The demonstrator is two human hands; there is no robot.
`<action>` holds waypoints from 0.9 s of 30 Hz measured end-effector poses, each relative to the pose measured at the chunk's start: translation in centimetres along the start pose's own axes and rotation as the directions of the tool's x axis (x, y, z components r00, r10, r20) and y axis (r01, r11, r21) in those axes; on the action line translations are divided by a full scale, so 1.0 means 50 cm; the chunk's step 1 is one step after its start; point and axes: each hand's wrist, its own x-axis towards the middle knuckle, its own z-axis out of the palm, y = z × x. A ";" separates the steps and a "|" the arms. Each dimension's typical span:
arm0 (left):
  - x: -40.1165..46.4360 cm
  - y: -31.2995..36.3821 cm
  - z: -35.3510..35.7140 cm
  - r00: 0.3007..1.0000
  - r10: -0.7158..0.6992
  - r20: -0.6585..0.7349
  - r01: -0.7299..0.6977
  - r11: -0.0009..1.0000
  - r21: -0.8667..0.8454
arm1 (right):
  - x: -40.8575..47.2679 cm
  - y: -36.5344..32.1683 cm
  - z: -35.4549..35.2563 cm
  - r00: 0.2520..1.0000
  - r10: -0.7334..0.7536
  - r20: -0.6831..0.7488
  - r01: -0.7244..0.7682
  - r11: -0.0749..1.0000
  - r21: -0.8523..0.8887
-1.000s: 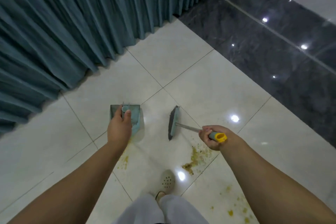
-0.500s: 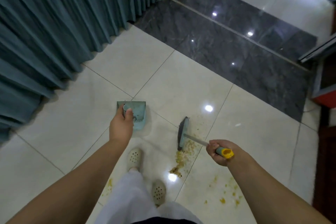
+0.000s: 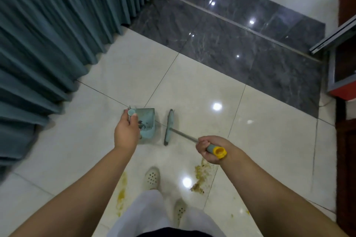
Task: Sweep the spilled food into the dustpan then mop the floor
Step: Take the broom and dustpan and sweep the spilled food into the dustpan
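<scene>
My left hand (image 3: 126,132) grips the top of the handle of a teal dustpan (image 3: 148,125), which sits below it on the white tiles. My right hand (image 3: 209,149) grips the grey and yellow end of the broom handle (image 3: 216,151). The teal broom head (image 3: 169,126) stands just right of the dustpan, apart from the food. A brown-yellow heap of spilled food (image 3: 200,178) lies on the floor under my right wrist. A yellow smear (image 3: 121,192) runs left of my foot, and small yellow bits (image 3: 247,212) lie to the right.
A teal pleated curtain (image 3: 57,34) hangs along the left. A dark marble strip (image 3: 240,40) with a metal rail crosses behind. A red and grey cabinet base (image 3: 342,82) and dark wood stand at the right. My feet in white perforated shoes (image 3: 152,178) are below.
The broom head has lifted off the food heap and swung left to stand beside the dustpan. My view has turned; the food now lies nearer my feet.
</scene>
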 end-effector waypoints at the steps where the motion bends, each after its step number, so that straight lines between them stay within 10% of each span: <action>1: 0.017 0.002 -0.007 1.000 0.005 0.003 -0.005 1.000 0.008 | 0.018 -0.002 0.029 1.000 0.012 0.011 -0.012 1.000 -0.015; 27: 0.175 0.133 0.094 0.935 0.106 0.337 -0.140 0.987 0.079 | -0.012 -0.094 -0.070 0.978 -0.127 -0.166 0.197 0.829 0.524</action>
